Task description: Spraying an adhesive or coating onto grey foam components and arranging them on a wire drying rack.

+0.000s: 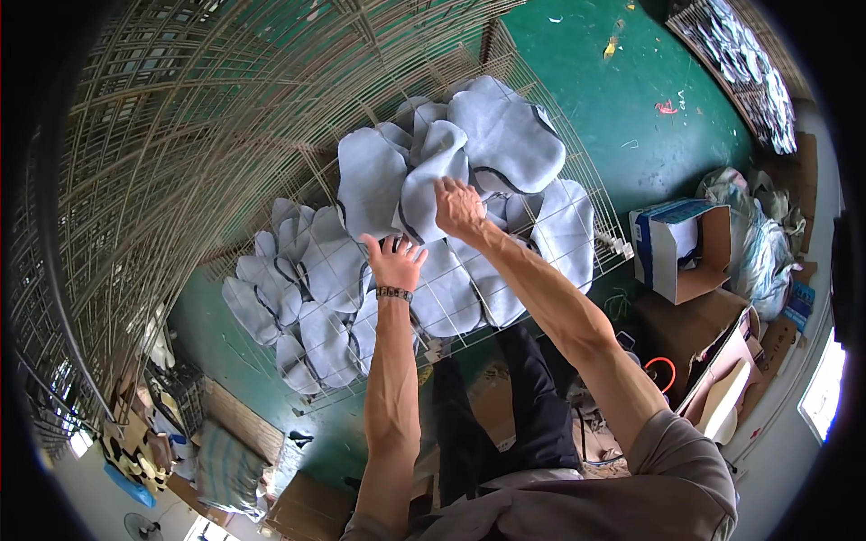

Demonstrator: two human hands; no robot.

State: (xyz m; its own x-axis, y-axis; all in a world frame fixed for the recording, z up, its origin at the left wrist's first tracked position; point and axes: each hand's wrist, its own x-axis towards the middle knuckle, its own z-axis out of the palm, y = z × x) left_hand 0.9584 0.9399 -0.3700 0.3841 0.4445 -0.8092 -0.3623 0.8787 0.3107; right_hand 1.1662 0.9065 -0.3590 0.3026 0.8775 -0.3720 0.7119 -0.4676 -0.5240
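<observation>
Light grey, soft, cup-shaped fabric pieces with dark edging are heaped on a wire mesh rack. My right hand is closed at the edge of one grey fabric piece near the middle of the heap, and that piece stands up in a fold. Just left of it and nearer to me, my left hand has its fingers spread, close to the dark edging of the same piece. A dark band circles my left wrist. More grey pieces lie under the mesh wires below both hands.
Tall stacked wire racks rise on the left. On the right stand an open blue-and-white carton, plastic bags and a larger cardboard box. Another loaded rack lies at the far right on the green floor.
</observation>
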